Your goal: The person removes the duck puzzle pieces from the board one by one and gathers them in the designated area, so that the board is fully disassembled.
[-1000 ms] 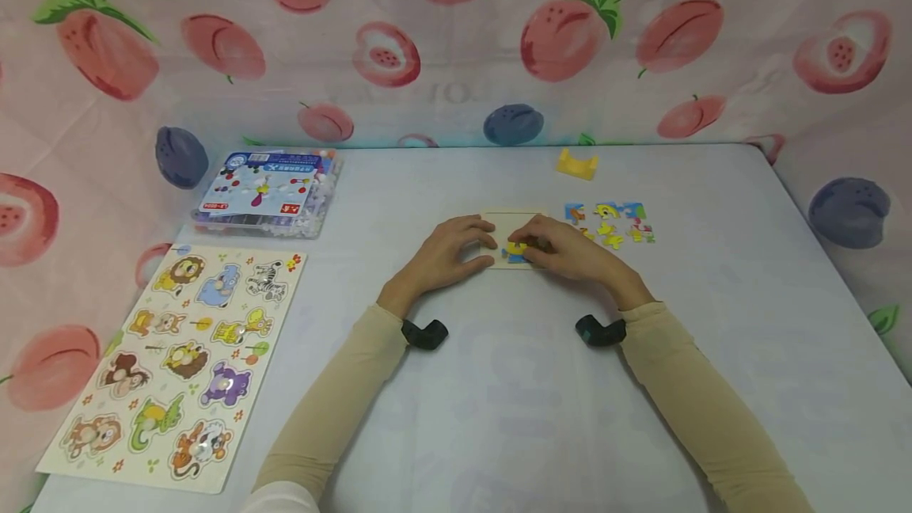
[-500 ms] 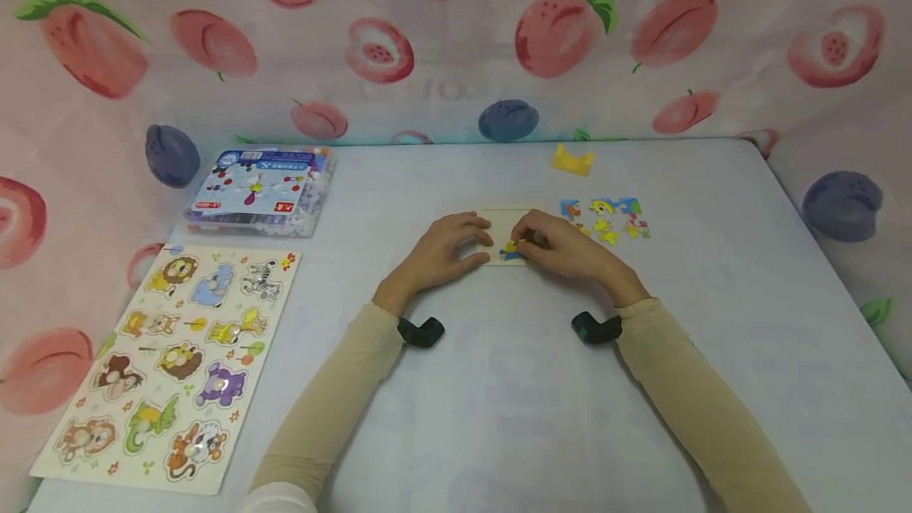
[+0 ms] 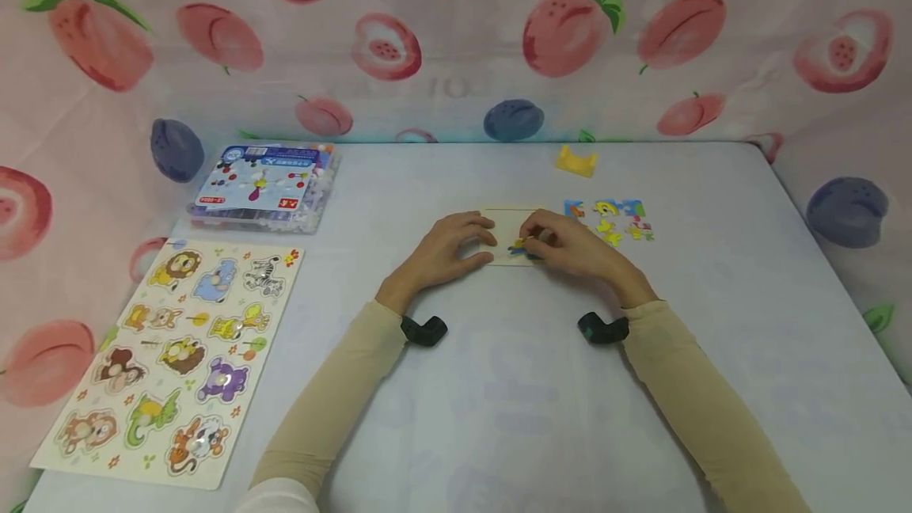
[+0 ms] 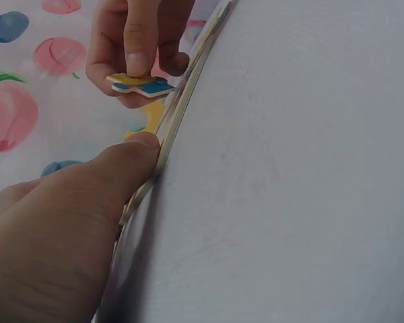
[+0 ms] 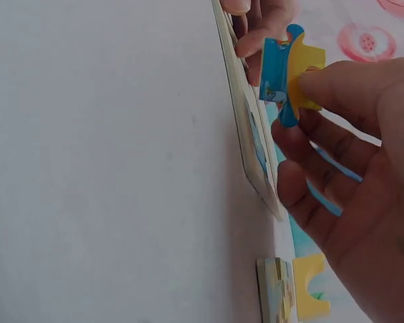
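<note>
A pale wooden puzzle board (image 3: 504, 226) lies between the two hands. Fingertips of my left hand (image 3: 445, 248) rest on its left end, and the thumb (image 4: 138, 145) presses at the board's near edge. Between thumb and fingers my right hand (image 3: 573, 246) pinches a blue-and-yellow puzzle piece (image 5: 276, 70), held tilted over the board. A blue patch (image 5: 258, 141) shows on the board's right part, partly covered by the right hand in the head view.
Several loose puzzle pieces (image 3: 611, 224) lie right of the board, with a yellow notched piece (image 3: 576, 162) behind. At left are an animal puzzle board (image 3: 171, 362) and a clear plastic box (image 3: 264, 187) with a blue label.
The right hand has shifted slightly right and turned the pinched puzzle piece, so less of its yellow shows in the head view. The left hand has stayed on the board.
</note>
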Demonstrator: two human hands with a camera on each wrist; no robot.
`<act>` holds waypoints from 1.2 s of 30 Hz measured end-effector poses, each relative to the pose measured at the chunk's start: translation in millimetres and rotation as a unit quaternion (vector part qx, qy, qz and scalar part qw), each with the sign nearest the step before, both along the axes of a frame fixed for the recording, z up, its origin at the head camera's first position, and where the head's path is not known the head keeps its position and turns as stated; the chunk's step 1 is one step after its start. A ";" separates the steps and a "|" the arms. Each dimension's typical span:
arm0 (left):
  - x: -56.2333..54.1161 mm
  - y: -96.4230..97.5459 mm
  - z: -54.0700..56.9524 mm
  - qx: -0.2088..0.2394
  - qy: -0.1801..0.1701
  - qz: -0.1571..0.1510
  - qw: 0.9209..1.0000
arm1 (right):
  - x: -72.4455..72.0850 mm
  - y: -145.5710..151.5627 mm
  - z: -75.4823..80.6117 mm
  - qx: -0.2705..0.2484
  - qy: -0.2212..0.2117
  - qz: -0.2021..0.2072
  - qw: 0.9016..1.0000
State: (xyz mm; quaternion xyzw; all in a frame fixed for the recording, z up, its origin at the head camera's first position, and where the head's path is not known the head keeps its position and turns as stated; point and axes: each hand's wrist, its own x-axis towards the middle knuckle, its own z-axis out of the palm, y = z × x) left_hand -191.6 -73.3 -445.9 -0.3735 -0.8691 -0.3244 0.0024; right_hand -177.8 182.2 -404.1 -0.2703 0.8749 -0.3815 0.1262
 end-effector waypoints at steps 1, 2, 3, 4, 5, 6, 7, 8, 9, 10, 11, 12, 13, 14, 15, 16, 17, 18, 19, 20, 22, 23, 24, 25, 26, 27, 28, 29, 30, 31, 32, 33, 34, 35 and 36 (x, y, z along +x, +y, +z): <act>-0.2 0.1 -0.2 -0.001 0.000 0.000 1.000 | -0.2 0.8 0.1 -0.002 -0.002 -0.001 1.000; -0.4 0.2 -0.4 -0.002 0.000 0.000 1.000 | -0.1 1.6 0.8 -0.006 -0.004 -0.003 1.000; -0.4 0.3 -0.4 -0.002 -0.001 0.001 1.000 | -0.2 2.6 1.6 -0.008 -0.005 -0.005 1.000; -0.4 0.5 -0.3 -0.001 -0.001 0.000 1.000 | -0.3 3.7 2.6 -0.010 -0.005 -0.006 1.000; -0.5 0.7 -0.5 -0.001 0.000 0.000 1.000 | -0.6 5.1 3.0 -0.009 -0.002 -0.006 1.000; -0.4 1.0 -0.3 -0.002 -0.001 0.000 1.000 | -1.0 6.8 3.4 -0.007 0.001 -0.007 1.000; -0.2 1.6 -0.4 -0.002 -0.003 0.000 1.000 | -1.5 9.0 3.1 -0.005 0.006 -0.007 1.000; 0.5 2.1 -0.1 -0.003 -0.005 0.001 1.000 | -1.6 11.2 3.2 -0.003 0.009 -0.009 1.000; 1.1 2.7 0.2 -0.003 -0.007 0.001 1.000 | -1.5 13.4 3.1 0.001 0.011 -0.010 1.000; 1.6 3.1 0.2 -0.003 -0.007 0.001 1.000 | -1.3 15.6 3.1 0.003 0.013 -0.012 1.000; 2.3 3.4 0.4 -0.004 -0.008 0.002 1.000 | -1.1 17.8 3.0 0.007 0.016 -0.014 1.000; 3.1 3.7 0.6 -0.004 -0.009 0.002 1.000 | -0.6 19.9 3.1 0.010 0.018 -0.016 1.000; 3.7 3.9 0.4 -0.003 -0.009 0.002 1.000 | -0.2 21.9 2.9 0.014 0.021 -0.020 0.999; 4.1 3.8 0.5 -0.002 -0.007 0.002 1.000 | 0.4 23.5 3.5 0.018 0.023 -0.023 0.999; 4.2 3.7 0.2 -0.002 -0.005 0.002 1.000 | 0.9 25.1 3.9 0.020 0.025 -0.025 0.999; 4.3 3.5 0.3 -0.002 -0.003 0.002 1.000 | 1.0 26.6 3.9 0.021 0.026 -0.026 0.999; 4.4 3.2 0.2 -0.002 -0.002 0.002 1.000 | 1.2 28.3 3.7 0.021 0.028 -0.028 0.999; 4.3 3.0 -0.3 -0.003 0.000 0.002 1.000 | 1.4 30.0 3.3 0.020 0.030 -0.028 0.999; 4.1 2.7 -0.4 -0.003 0.000 0.002 1.000 | 1.6 32.0 3.0 0.020 0.033 -0.027 0.999; 3.9 2.4 -0.5 -0.004 0.002 0.001 1.000 | 1.7 34.1 2.2 0.020 0.035 -0.027 0.999; 3.5 1.9 -0.8 -0.004 0.002 0.000 1.000 | 2.6 38.2 1.4 0.024 0.040 -0.030 0.998; 3.3 1.5 -0.9 -0.005 0.002 0.000 1.000 | 3.1 40.5 1.0 0.027 0.042 -0.032 0.998; 3.0 1.3 -1.0 -0.005 0.002 0.001 1.000 | 3.8 42.5 0.9 0.030 0.044 -0.035 0.998; 2.9 1.1 -0.9 -0.006 0.003 0.001 1.000 | 4.3 44.4 0.7 0.033 0.044 -0.039 0.998; 2.8 0.7 -1.0 -0.006 0.004 0.001 1.000 | 4.6 46.1 0.3 0.038 0.043 -0.045 0.997; 2.7 0.4 -1.0 -0.007 0.005 0.001 1.000 | 5.2 47.8 0.6 0.040 0.039 -0.050 0.997; 2.6 0.1 -1.1 -0.006 0.006 0.001 1.000 | 5.5 49.5 0.4 0.040 0.034 -0.056 0.997; 2.5 -0.1 -0.7 -0.006 0.006 0.001 1.000 | 5.9 51.3 0.5 0.042 0.028 -0.060 0.997; 2.5 -0.3 -0.3 -0.005 0.007 0.000 1.000 | 6.1 53.2 0.4 0.044 0.024 -0.063 0.997; 2.3 -0.5 -0.3 -0.004 0.007 -0.001 1.000 | 6.1 55.5 0.0 0.046 0.022 -0.063 0.997; 2.3 -0.6 -0.1 -0.003 0.007 -0.002 1.000 | 6.7 57.7 0.4 0.049 0.021 -0.064 0.997; 2.2 -0.7 0.3 -0.002 0.006 -0.002 1.000 | 7.2 60.2 0.5 0.049 0.018 -0.065 0.997; 2.1 -0.7 0.7 -0.002 0.005 -0.003 1.000 | 7.7 62.5 1.0 0.050 0.019 -0.064 0.997; 2.1 -0.8 1.2 -0.003 0.005 -0.002 1.000 | 7.9 64.8 1.0 0.054 0.022 -0.062 0.996; 2.0 -1.1 1.3 -0.004 0.005 -0.002 1.000 | 8.1 67.0 1.0 0.056 0.025 -0.062 0.996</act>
